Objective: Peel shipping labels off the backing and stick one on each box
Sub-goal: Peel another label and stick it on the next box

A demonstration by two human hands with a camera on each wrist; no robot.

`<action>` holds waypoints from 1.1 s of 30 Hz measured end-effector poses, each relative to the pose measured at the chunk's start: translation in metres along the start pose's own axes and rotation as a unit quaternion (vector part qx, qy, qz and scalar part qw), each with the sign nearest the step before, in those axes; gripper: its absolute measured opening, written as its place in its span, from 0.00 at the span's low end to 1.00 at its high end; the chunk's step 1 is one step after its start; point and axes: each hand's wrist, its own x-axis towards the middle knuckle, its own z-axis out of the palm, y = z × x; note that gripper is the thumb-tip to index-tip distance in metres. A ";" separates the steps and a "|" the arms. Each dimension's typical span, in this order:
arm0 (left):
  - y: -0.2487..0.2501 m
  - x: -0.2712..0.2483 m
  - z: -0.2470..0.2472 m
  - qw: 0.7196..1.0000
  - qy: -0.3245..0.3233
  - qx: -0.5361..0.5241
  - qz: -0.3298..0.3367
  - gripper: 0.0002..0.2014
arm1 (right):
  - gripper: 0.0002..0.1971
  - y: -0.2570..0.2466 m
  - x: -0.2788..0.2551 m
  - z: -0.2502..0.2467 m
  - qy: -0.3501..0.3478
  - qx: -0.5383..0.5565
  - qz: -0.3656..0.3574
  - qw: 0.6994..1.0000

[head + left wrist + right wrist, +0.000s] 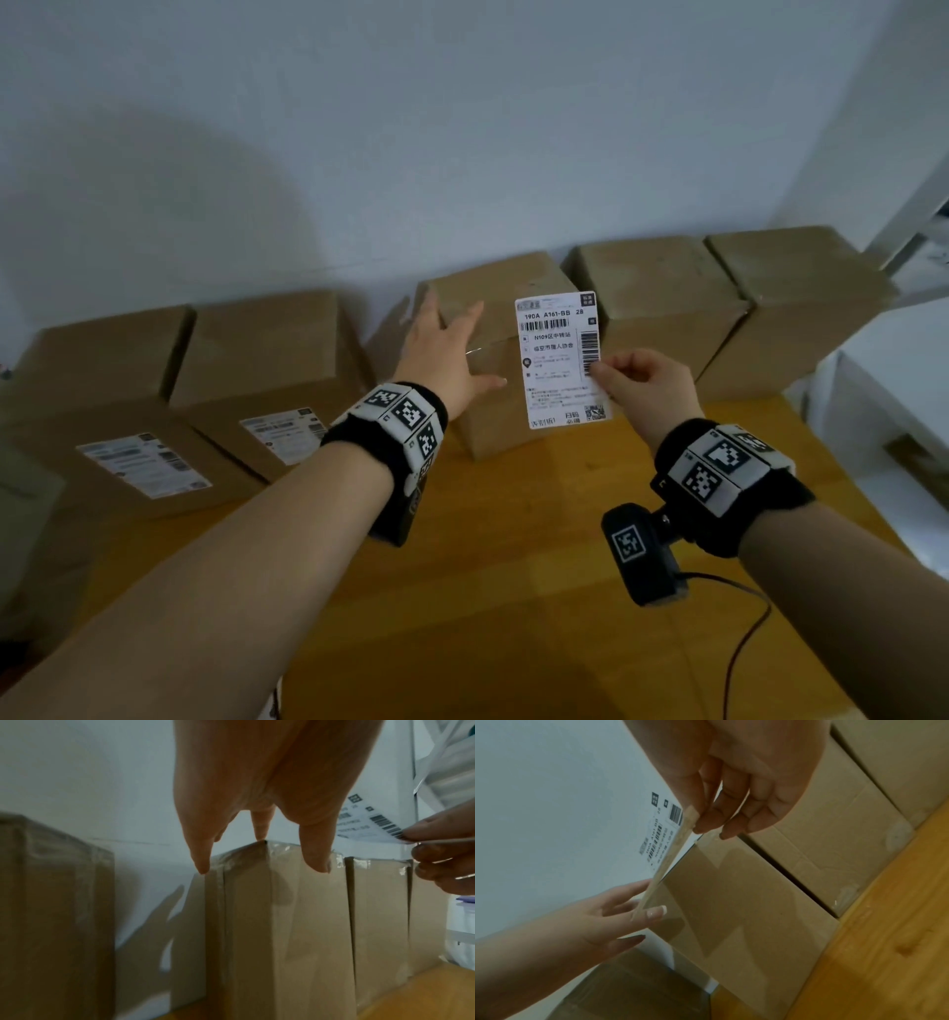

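Note:
A white shipping label (560,360) with barcodes hangs upright in the air, pinched at its right edge between thumb and fingers of my right hand (603,372). In the right wrist view the label (658,835) shows nearly edge-on under that pinch (700,825). Behind it stands a plain brown cardboard box (493,318), the middle one of a row. My left hand (447,349) is open with fingers spread over this box's top left part. From the left wrist its fingertips (203,870) reach the box (282,912) top edge; I cannot tell whether they touch.
Two boxes at the left carry labels (144,462) (285,431) on their fronts. Two bare boxes (662,303) (801,288) stand to the right against the white wall. The wooden table (513,591) runs in front; a white cabinet (893,370) and a cable (744,642) lie right.

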 end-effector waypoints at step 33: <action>-0.006 -0.082 0.044 0.907 -0.005 -0.318 -0.276 0.23 | 0.04 0.010 0.011 0.007 -0.218 0.031 -0.004 0.975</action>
